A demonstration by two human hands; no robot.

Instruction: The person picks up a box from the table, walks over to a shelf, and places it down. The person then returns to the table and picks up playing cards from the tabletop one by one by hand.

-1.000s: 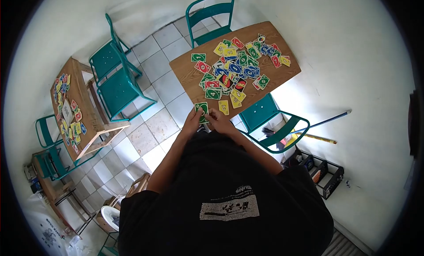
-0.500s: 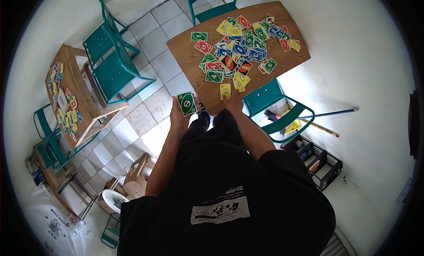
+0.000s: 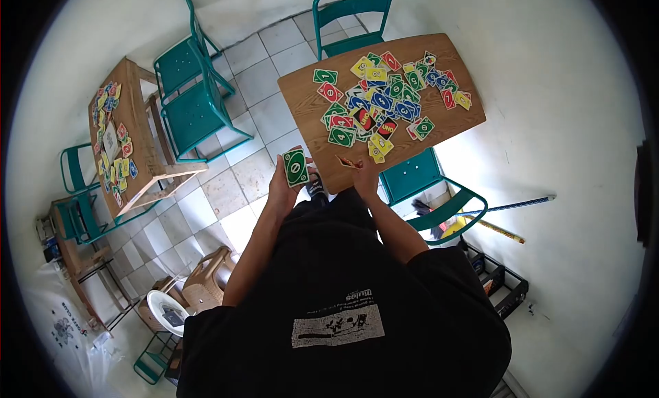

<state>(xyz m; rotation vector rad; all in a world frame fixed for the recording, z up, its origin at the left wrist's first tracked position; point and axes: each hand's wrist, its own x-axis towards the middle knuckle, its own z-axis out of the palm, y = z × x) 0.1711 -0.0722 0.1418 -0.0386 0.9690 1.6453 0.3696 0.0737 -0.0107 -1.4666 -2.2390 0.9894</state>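
Left hand (image 3: 280, 189) grips a green card (image 3: 296, 167); right hand (image 3: 367, 179), at its three o'clock, pinches a tilted card (image 3: 347, 162) at seven o'clock on the table (image 3: 308, 118); a loose pinch could drop it.

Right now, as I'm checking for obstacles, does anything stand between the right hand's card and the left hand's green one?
Nothing visible stands between the tilted card in the right hand and the green card in the left hand.

Green edged white on the nearest card (image 3: 296, 168); red, yellow, blue, green across scattered cards (image 3: 379, 100); brown grain on the table (image 3: 302, 103); teal on the chairs (image 3: 412, 175).
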